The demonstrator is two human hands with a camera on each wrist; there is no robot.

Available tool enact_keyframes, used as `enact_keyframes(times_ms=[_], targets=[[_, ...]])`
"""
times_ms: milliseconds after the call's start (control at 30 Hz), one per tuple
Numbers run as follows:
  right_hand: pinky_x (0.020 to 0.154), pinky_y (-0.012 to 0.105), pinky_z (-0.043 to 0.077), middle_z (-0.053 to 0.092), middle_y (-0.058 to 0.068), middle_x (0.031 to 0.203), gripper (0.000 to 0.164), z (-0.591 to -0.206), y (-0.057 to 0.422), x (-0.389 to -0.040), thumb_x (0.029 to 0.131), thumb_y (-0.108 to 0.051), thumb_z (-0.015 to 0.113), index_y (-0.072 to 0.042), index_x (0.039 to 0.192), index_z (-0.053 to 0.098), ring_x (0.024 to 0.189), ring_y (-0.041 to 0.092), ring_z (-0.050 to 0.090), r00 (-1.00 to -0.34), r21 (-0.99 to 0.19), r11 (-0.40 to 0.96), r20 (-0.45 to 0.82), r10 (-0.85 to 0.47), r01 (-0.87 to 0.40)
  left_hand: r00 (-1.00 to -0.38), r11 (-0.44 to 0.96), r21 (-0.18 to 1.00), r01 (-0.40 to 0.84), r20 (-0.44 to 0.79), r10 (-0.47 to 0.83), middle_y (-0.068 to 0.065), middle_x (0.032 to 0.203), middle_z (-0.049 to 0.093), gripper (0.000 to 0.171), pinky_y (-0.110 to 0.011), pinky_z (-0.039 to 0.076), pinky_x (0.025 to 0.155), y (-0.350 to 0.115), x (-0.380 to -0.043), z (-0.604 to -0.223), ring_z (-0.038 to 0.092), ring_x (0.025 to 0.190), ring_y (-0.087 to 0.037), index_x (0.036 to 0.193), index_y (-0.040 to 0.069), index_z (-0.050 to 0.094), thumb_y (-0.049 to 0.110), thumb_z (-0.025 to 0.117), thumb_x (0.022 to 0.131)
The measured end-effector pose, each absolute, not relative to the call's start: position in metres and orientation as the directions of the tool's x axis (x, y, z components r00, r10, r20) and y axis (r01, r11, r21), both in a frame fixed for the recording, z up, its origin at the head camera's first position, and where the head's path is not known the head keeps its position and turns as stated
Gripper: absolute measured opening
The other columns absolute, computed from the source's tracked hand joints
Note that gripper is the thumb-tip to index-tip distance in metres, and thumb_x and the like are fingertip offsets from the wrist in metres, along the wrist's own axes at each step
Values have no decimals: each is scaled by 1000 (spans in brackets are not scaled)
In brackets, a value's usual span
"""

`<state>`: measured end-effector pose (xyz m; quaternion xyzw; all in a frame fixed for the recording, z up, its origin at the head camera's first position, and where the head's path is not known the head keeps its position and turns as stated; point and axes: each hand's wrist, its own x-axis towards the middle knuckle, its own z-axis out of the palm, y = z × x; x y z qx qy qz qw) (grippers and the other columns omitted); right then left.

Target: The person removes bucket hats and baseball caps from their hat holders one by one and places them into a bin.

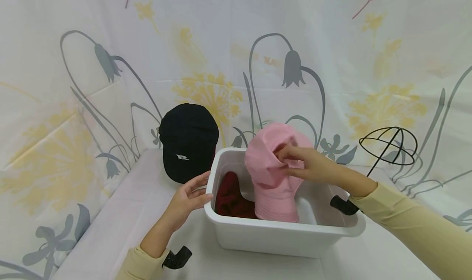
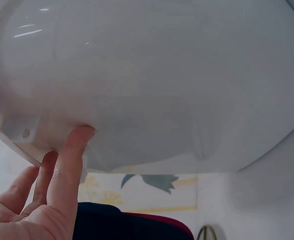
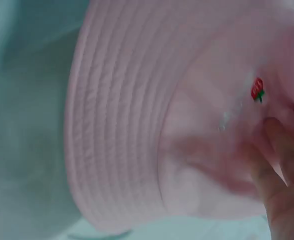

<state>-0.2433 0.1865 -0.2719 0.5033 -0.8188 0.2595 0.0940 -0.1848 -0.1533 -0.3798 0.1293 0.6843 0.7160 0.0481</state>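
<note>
From where I stood, the pink cap (image 1: 274, 181) was in the opening of the white tub (image 1: 273, 241), its crown rising above the far rim and its brim low, by the near wall. The brim pointed down and toward the near side; the long axis, crown to brim, ran from far to near, tipped slightly right at the brim end. I couldn't tell whether the brim touched the tub's floor. A small embroidered strawberry (image 3: 257, 90) showed on its crown.

The person's right hand (image 1: 309, 165) was clamped on the crown, thumb and fingers pinching the cloth into creases. The left hand (image 1: 184, 202) had its fingers apart, resting against the tub's left end.

Left of the pink cap, inside the tub, lay a dark red cloth item (image 1: 236, 200). The tub sat on a white bench (image 1: 199, 243), longer from left to right. Beyond its left end was a black cap (image 1: 189, 140), brim downward and near, with a white mark. A black wire stand (image 1: 389, 146) stood at the far right.
</note>
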Motion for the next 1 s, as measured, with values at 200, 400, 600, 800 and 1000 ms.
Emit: enact_keyframes(times_ms=[200, 400, 600, 800, 1000], targets=[[85, 37, 39, 55, 2, 102, 35, -279, 182, -251, 69, -18, 81, -13, 99, 63, 96, 21, 50, -261, 51, 326, 488, -833, -944, -963, -56, 993, 103, 113, 243, -22, 132, 45, 63, -43, 49, 85, -153, -184, -380, 51, 114, -34, 139, 5, 39, 12, 67, 84], [96, 60, 23, 34, 23, 136, 52, -282, 179, -257, 58, -26, 86, -14, 104, 66, 128, 42, 24, -307, 46, 401, 563, -767, -915, -965, -54, 993, 101, 111, 236, -22, 132, 45, 63, -43, 49, 86, -153, -183, -379, 51, 115, -34, 140, 4, 39, 12, 67, 84], [97, 51, 35, 44, 21, 133, 51, -287, 175, -265, 67, -11, 79, -5, 114, 62, 126, 38, 33, -286, -78, 281, 447, -848, -957, -966, -51, 994, 101, 110, 233, -22, 131, 46, 63, -43, 49, 86, -154, -183, -379, 51, 114, -34, 140, 4, 39, 13, 67, 83], [97, 41, 40, 52, 10, 132, 60, -298, 163, -270, 74, -1, 69, -4, 131, 51, 124, 31, 43, -174, -113, 146, 303, -937, -983, -968, -46, 994, 96, 104, 228, -21, 131, 46, 63, -43, 48, 86, -154, -182, -378, 52, 114, -34, 139, 5, 40, 13, 67, 83], [84, 23, 47, 53, 9, 130, 56, -311, 150, -269, 76, 6, 61, -3, 130, 52, 119, 20, 47, -128, -212, 88, 182, -975, -973, -971, -34, 995, 93, 98, 217, -21, 131, 47, 63, -44, 48, 86, -152, -182, -378, 52, 114, -34, 139, 6, 41, 13, 68, 83]])
